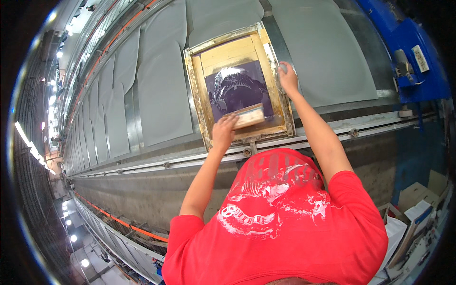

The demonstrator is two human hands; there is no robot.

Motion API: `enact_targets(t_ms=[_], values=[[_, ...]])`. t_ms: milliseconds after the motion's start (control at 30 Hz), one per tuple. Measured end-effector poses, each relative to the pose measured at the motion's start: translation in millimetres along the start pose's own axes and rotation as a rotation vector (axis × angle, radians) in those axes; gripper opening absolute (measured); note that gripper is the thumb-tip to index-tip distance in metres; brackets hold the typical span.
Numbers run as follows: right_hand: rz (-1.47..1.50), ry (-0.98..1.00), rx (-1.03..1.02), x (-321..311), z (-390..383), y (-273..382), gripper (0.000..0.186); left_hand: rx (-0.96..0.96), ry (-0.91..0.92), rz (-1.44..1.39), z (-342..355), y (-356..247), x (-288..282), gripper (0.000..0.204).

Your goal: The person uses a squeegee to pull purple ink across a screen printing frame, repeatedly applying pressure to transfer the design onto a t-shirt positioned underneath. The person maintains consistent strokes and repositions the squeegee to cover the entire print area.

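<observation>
Head view: hands apart; the person's left hand [224, 132] clasps a pale wooden bar [250, 117] at six o'clock inside a yellow-bordered rectangular framed screen [196, 90]; the right hand [288, 79] curls at the screen's three-o'clock edge, grip impossible to tell.

Head view: we look steeply down from the person's head, through the left of two wide fisheye cameras worn side by side, over the red shirt [285, 232] and along both forearms [319, 126]. We hold the picture upright and unmirrored, its left being the person's left. We face the framed screen [237, 95] at close range, near enough that it fits whole above the centre. To the left, we look lengthwise down the long table [133, 126], which dwindles with distance; straight edges bow toward our dark, rounded rim.
</observation>
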State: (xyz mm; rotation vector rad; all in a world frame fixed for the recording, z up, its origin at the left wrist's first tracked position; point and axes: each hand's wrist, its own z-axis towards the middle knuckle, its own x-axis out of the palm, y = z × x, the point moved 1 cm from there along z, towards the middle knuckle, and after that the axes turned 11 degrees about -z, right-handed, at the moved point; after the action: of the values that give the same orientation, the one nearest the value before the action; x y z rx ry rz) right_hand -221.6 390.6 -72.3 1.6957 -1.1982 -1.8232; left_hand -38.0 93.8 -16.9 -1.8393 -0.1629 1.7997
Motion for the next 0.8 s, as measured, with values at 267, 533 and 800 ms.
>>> enact_targets(t_ms=[267, 533, 800], values=[[-0.033, -0.008, 0.062, -1, 2, -2, 0.033, -0.134, -0.093, -0.132, -23, -4, -3, 0.058], [-0.013, -0.041, -0.012, 6, 1, -3, 0.035, 0.22, 0.151, 0.009, 38, -37, 10, 0.052], [-0.025, -0.07, -0.057, 5, 7, -13, 0.036, -0.366, 0.192, -0.137, -4, 42, -53, 0.042]])
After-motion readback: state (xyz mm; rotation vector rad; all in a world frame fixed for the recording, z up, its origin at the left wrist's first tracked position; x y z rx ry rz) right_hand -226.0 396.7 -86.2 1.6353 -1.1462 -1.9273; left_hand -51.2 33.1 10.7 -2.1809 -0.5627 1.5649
